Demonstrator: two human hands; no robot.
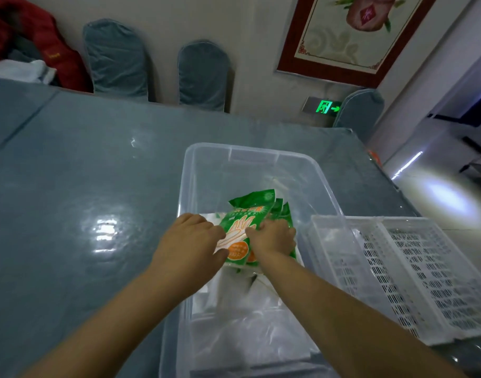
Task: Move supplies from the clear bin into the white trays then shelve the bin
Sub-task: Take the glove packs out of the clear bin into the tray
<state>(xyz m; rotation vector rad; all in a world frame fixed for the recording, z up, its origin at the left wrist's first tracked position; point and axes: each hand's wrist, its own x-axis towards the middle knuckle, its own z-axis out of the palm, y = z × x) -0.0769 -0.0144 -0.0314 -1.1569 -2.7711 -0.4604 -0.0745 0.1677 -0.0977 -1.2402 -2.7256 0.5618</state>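
A clear plastic bin [206, 156] stands on the table in front of me. Inside it lie white plastic packs [247, 323] and a stack of green glove packets [250, 214] printed with a hand outline and orange circles. My left hand [190, 241] grips the left side of the green stack, and my right hand [272, 238] grips its right side; both are inside the bin. To the right of the bin sit two white slotted trays [414, 271] side by side; the left one holds a clear plastic pack.
The table [84, 186] has a glossy blue-grey cover. Blue-covered chairs [116, 58] stand along its far edge, with red clothing [51, 50] piled at the far left. Open floor [438, 197] lies to the right past the table's edge.
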